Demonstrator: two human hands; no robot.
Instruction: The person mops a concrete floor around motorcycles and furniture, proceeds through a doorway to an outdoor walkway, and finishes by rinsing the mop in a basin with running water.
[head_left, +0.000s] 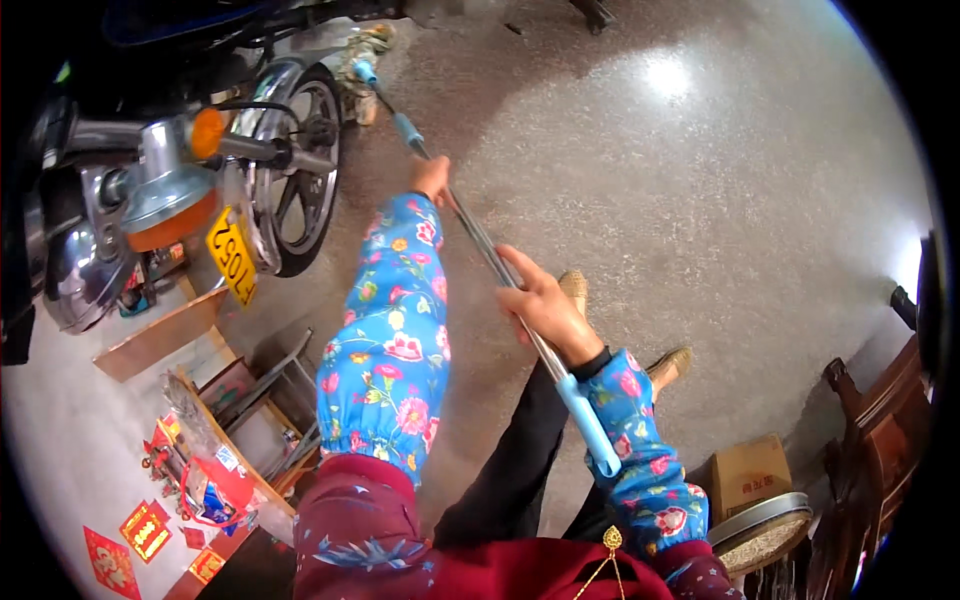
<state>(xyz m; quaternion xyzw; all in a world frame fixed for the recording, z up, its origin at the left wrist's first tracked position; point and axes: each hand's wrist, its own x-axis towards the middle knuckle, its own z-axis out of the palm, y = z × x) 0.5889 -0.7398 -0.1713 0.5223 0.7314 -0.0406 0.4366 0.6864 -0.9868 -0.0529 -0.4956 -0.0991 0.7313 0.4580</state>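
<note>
A mop point(588, 425) slants across the middle of the head view, its metal pole fitted with light blue sleeves. Its stringy, dirty-looking mop head point(362, 100) rests on the floor at the upper left, beside a motorcycle wheel. My left hand point(432, 178) is wrapped round the upper part of the pole, just below a blue sleeve. Lower down, my right hand point(545, 305) grips the pole above the blue end grip. Both forearms wear blue floral sleeve covers.
A motorcycle point(170, 190) with a spoked wheel stands at the left. Below it are a wooden cabinet point(265, 430) and a red bag point(215, 490). On the right sit a cardboard box point(750, 472), a round stool point(765, 535) and dark carved wooden furniture point(890, 420). Speckled floor point(720, 200) spreads ahead.
</note>
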